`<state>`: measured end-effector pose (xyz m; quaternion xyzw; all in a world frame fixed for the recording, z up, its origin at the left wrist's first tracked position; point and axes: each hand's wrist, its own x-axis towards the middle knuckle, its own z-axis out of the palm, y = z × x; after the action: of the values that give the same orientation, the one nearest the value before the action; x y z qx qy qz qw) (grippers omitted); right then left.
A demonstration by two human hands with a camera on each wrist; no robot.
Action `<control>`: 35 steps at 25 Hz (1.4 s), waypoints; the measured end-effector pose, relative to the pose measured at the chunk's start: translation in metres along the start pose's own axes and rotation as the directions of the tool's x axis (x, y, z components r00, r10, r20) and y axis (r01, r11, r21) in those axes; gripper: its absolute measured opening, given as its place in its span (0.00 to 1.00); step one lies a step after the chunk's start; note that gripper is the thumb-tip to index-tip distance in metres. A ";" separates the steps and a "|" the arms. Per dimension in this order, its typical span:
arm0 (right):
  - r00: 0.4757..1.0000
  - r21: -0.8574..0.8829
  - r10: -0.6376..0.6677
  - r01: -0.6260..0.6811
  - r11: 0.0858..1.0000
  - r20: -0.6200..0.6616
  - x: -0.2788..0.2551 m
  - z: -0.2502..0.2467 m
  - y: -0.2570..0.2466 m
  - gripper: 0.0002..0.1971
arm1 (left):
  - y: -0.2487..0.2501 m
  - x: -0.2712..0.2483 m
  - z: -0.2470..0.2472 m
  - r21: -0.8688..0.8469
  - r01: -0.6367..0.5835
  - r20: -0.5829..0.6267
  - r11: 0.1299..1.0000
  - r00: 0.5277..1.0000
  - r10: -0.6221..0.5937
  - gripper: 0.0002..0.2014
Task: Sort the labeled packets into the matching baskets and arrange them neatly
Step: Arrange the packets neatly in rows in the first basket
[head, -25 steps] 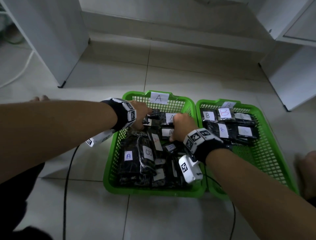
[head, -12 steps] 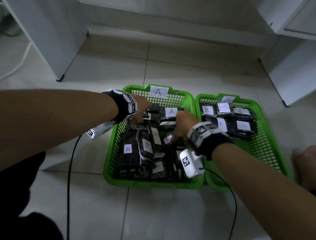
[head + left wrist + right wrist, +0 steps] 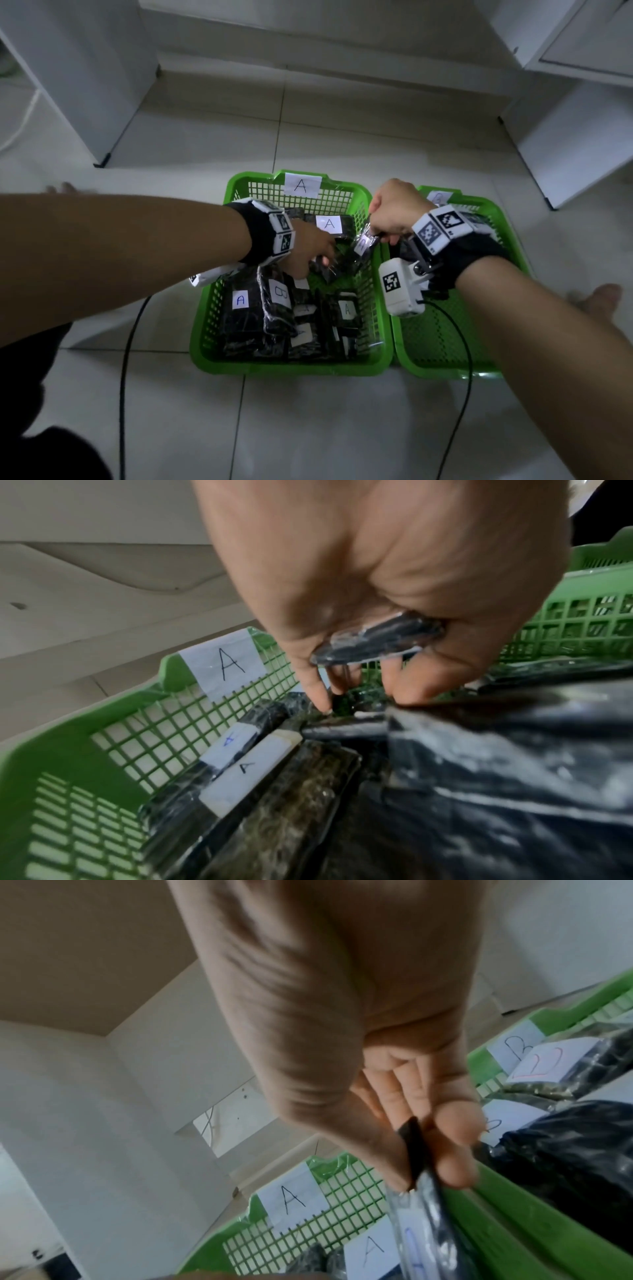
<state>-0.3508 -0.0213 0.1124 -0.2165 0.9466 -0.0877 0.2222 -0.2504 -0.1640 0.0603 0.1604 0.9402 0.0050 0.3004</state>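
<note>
Two green baskets sit side by side on the floor: basket A [image 3: 219, 329] under the left hand [image 3: 308, 250], basket B [image 3: 445, 363] under the right hand [image 3: 394, 209]. Dark packets fill basket A. The right hand pinches a packet [image 3: 364, 245] over the shared rims. The left hand's curled fingers hold a small packet [image 3: 377, 639].

Through my feed, both baskets [image 3: 375, 365] looked like smooth green plastic mesh with matt white paper labels [image 3: 303, 185]. The packets [image 3: 241, 325] were wrapped in glossy, crinkled clear film, and the floor [image 3: 342, 428] was smooth pale tile.
</note>
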 end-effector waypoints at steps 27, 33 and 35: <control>0.961 -0.044 -0.258 0.254 0.966 -0.102 0.001 0.044 -0.013 0.06 | -0.040 -0.019 -0.017 -0.500 0.288 -0.287 0.817 0.835 -0.470 0.11; 0.937 -0.301 -0.349 0.329 0.895 -0.014 0.011 0.057 -0.021 0.09 | -0.043 -0.018 -0.008 -0.494 0.343 -0.194 0.799 0.852 -0.486 0.13; 0.934 -0.349 -0.351 0.351 0.869 0.066 0.008 0.049 -0.025 0.03 | -0.044 -0.017 -0.008 -0.511 0.338 -0.193 0.790 0.851 -0.488 0.13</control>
<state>-0.3261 -0.0503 0.0724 -0.4212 0.8915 0.0460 0.1602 -0.2549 -0.2104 0.0715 -0.1302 0.9591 0.1858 0.1693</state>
